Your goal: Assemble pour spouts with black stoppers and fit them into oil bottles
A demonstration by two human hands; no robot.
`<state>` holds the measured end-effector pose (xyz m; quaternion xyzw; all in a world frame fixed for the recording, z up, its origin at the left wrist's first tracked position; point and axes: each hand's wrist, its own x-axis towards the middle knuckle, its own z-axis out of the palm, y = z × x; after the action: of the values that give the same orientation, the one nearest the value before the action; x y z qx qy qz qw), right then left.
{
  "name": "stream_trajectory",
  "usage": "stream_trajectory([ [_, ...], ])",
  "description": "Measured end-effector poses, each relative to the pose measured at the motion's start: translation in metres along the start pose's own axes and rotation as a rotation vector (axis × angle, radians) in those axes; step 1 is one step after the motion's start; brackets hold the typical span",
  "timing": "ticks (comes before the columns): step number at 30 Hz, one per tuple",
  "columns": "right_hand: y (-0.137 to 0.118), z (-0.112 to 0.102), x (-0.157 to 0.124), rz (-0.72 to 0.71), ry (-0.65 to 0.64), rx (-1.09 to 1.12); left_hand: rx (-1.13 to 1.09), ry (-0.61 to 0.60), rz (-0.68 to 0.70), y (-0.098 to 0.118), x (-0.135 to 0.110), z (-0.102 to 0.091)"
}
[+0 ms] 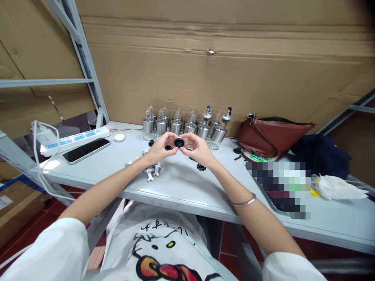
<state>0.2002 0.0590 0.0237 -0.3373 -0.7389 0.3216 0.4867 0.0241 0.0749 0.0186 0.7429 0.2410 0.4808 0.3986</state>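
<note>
Black rubber stopper (pixel 178 142) pinched between my left hand (pixel 160 148) and right hand (pixel 197 147), above table (pixel 181 183) centre; I keep fingertips gripping its rim, stopper level.

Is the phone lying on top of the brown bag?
No, the phone lies flat on the table at the left, far from the brown bag.

No legible text, only unreadable black script on the white shirt (pixel 164 234)
</note>
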Motion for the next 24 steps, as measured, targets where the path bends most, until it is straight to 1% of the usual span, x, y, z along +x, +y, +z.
stream_trajectory([
  [14,-0.0061,-0.0039,-0.0019,0.011,-0.031,-0.011,0.044,-0.072,0.001,-0.001,-0.0015,-0.0083],
  [21,-0.0068,-0.0045,0.0002,0.127,-0.03,0.136,-0.054,-0.088,-0.038,-0.0039,0.0003,-0.0098],
  [24,-0.0052,-0.004,0.0004,0.125,-0.027,0.142,-0.092,-0.065,-0.033,-0.0056,0.0011,-0.0091],
])
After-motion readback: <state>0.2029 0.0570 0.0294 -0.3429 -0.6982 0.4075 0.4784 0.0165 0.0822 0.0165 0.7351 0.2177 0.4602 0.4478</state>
